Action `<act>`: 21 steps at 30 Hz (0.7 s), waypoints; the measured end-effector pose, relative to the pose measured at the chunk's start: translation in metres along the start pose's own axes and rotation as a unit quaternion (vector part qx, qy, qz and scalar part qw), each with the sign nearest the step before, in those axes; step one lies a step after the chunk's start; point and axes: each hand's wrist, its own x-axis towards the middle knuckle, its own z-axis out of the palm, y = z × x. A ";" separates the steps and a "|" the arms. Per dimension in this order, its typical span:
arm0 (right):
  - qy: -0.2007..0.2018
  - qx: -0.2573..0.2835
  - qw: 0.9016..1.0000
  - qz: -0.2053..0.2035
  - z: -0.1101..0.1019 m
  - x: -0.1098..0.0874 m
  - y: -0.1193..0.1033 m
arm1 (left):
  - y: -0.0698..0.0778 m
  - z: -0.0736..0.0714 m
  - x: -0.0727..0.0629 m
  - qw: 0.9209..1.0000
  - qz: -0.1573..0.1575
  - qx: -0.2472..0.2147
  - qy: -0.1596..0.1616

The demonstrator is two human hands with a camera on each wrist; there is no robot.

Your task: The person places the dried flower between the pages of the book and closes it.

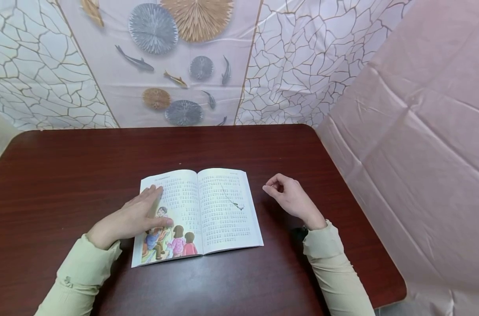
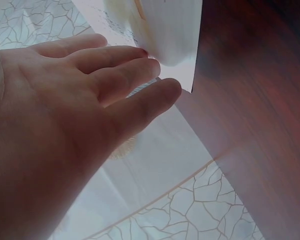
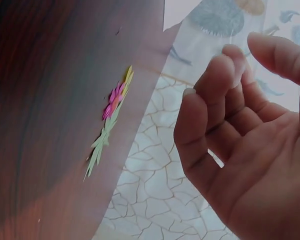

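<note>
An open book lies on the table with printed text on both pages and a colour picture of people on the left page. My left hand rests over that left page, fingers straight and thumb spread across the picture. A thin dark green sprig shows on the right page. To the right of the book, my right hand is raised over the table with loosely curled fingers and nothing between them. In the right wrist view, a slender flower-like piece, pink, yellow and pale green, lies on the tabletop near this hand.
The dark red-brown table has rounded corners. Behind it hangs a patterned cloth, and a pale pink sheet borders the right side. Something small and black sits at the right sleeve's cuff.
</note>
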 end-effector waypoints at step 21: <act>0.018 0.008 0.999 0.025 -0.013 -0.006 0.022 | 0.010 0.000 0.006 1.000 0.021 -0.003 0.002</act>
